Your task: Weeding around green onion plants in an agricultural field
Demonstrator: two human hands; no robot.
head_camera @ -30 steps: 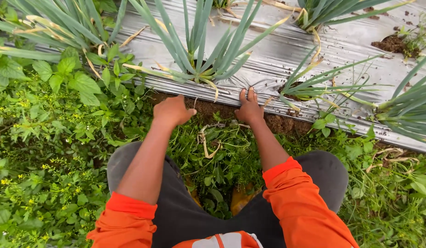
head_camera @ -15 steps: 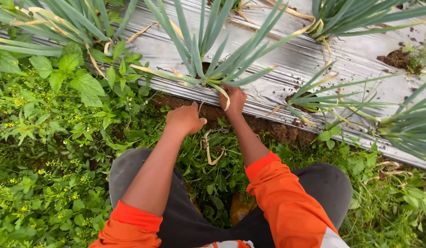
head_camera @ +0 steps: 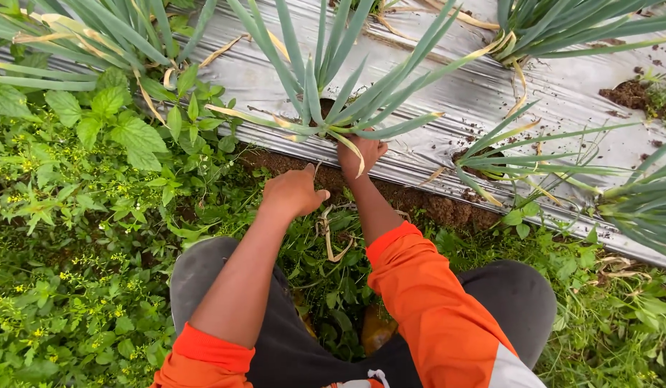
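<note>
Silver plastic sheet (head_camera: 448,93) covers the garden bed. Right hand (head_camera: 360,152) grips a yellow dry leaf (head_camera: 353,149) under the onion plant (head_camera: 326,108). Left hand (head_camera: 293,192) is a clenched fist nearby. Many weeds (head_camera: 96,215) remain.

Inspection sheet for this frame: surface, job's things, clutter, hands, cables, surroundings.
Surface: silver mulch film over a soil bed, soil edge bare.
Job's things: leek-like plant growing through a hole; yellowed leaf at its base.
Clutter: dry stalk among weeds.
Hands: right hand at the plant's base, grip on leaf unclear; left hand closed, beside soil edge.
Cables: nothing seen.
Surroundings: weeds left, more plants on film.
</note>
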